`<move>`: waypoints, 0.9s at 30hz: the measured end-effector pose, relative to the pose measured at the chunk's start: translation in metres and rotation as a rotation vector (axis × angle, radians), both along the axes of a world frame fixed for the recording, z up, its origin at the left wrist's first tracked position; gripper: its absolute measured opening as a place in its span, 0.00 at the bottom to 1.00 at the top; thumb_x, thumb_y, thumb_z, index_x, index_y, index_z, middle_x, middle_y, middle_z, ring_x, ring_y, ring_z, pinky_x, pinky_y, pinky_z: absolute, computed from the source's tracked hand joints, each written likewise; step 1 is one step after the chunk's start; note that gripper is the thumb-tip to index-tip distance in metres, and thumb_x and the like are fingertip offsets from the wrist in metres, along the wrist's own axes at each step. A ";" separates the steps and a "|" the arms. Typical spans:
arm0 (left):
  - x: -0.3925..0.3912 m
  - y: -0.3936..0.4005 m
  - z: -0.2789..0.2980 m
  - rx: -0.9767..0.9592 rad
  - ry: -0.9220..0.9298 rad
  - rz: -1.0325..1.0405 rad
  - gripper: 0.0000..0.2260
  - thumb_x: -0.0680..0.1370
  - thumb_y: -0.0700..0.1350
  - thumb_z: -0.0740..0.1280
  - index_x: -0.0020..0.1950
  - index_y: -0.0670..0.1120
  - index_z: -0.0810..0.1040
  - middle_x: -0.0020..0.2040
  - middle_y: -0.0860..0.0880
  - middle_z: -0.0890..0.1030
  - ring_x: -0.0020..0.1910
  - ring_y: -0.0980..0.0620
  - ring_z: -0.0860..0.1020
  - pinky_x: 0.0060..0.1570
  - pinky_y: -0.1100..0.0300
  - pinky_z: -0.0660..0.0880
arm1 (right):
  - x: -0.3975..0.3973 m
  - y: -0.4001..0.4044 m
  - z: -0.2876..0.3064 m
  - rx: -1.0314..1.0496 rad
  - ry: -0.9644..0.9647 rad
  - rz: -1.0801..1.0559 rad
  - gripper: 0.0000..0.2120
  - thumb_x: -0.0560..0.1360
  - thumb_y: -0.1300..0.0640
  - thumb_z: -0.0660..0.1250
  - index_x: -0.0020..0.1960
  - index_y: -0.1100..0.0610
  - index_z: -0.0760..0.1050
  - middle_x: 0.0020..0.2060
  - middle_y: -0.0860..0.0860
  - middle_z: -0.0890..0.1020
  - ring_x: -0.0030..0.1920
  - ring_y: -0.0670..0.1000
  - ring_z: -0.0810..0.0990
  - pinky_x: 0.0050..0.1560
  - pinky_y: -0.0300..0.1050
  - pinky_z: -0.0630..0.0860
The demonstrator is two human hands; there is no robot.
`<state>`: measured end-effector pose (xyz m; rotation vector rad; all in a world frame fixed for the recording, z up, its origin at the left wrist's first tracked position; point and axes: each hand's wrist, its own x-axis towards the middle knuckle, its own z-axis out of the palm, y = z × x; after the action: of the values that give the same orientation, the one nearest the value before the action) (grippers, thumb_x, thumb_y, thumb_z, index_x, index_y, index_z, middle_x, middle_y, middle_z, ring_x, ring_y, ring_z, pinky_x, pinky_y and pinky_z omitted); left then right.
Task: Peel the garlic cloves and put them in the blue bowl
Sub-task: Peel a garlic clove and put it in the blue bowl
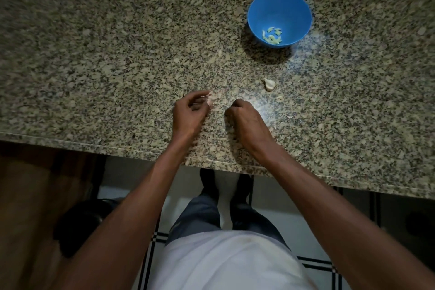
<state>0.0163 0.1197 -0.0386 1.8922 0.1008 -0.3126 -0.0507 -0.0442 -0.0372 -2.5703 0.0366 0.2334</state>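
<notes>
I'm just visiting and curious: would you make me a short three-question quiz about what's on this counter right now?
1. True or false: the blue bowl already holds peeled garlic cloves.
2. Which hand pinches a garlic clove? A) left hand B) right hand
3. Fill in: the unpeeled garlic piece lies on the granite ______, between the right hand and the bowl.

Key
1. True: several pale cloves lie at its bottom.
2. A: the clove shows at the left fingertips; the right hand is curled, and whether it holds anything cannot be told.
3. countertop.
</notes>
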 end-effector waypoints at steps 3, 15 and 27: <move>0.002 0.005 -0.003 0.001 -0.006 -0.006 0.11 0.78 0.39 0.74 0.60 0.45 0.84 0.56 0.52 0.85 0.54 0.58 0.83 0.54 0.60 0.83 | -0.010 0.001 0.001 -0.023 0.014 0.083 0.15 0.77 0.72 0.62 0.62 0.65 0.77 0.59 0.61 0.73 0.59 0.60 0.71 0.56 0.55 0.72; 0.006 0.015 -0.011 -0.045 0.048 -0.012 0.11 0.78 0.39 0.74 0.60 0.45 0.84 0.51 0.48 0.86 0.52 0.51 0.85 0.53 0.57 0.84 | -0.011 0.006 0.001 0.084 -0.105 -0.109 0.12 0.78 0.66 0.72 0.61 0.60 0.84 0.50 0.54 0.80 0.45 0.52 0.81 0.45 0.49 0.83; -0.008 0.019 -0.012 -0.070 0.030 -0.026 0.08 0.78 0.39 0.75 0.56 0.43 0.85 0.49 0.48 0.87 0.48 0.52 0.86 0.51 0.56 0.84 | -0.024 0.022 -0.010 -0.150 -0.213 0.088 0.02 0.80 0.64 0.70 0.52 0.63 0.80 0.46 0.56 0.77 0.45 0.54 0.75 0.39 0.50 0.78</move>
<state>0.0079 0.1388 -0.0505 1.8208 0.0841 -0.3575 -0.0747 -0.0226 -0.0472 -2.7347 -0.1436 -0.0128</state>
